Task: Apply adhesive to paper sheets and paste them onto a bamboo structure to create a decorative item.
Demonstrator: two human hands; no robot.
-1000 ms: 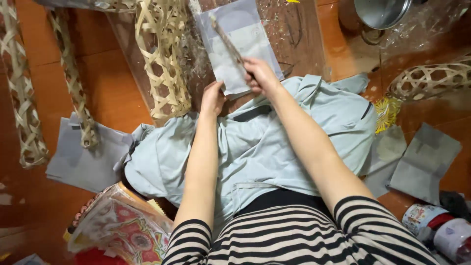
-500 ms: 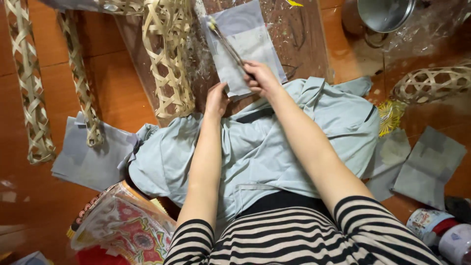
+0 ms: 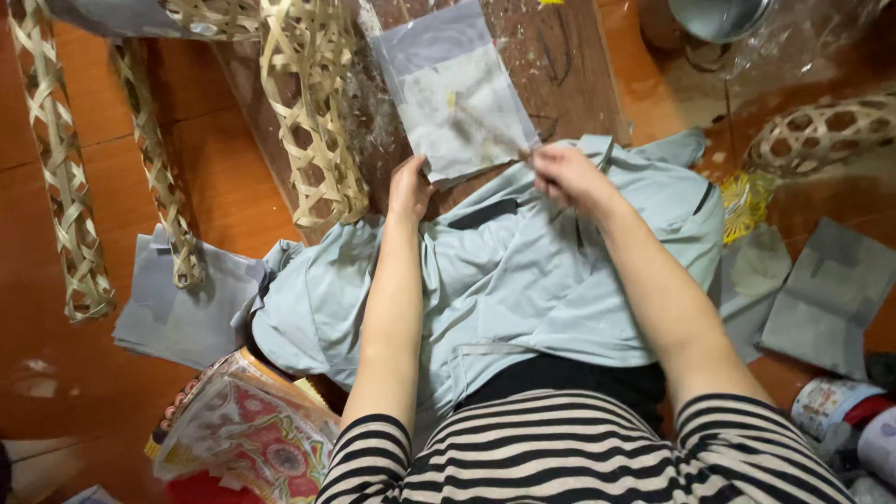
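Observation:
My left hand (image 3: 408, 188) presses down the near edge of a pale grey paper sheet (image 3: 455, 86) that lies on a dark wooden board (image 3: 560, 65). My right hand (image 3: 567, 175) grips a thin brush-like stick (image 3: 485, 131), blurred by motion, whose tip lies over the sheet. A light blue cloth (image 3: 523, 280) covers my lap under both forearms. My sleeves are black-and-white striped.
Woven bamboo strips (image 3: 313, 121) lie at the left of the board, two more (image 3: 56, 168) on the wooden floor. Grey paper sheets (image 3: 182, 308) lie left and right (image 3: 826, 294). A metal pot (image 3: 719, 14), a woven basket piece (image 3: 821, 135) and colourful printed paper (image 3: 247, 429) are nearby.
My right hand has drawn the stick back toward me and to the right across the sheet. The left hand stays on the sheet's near edge.

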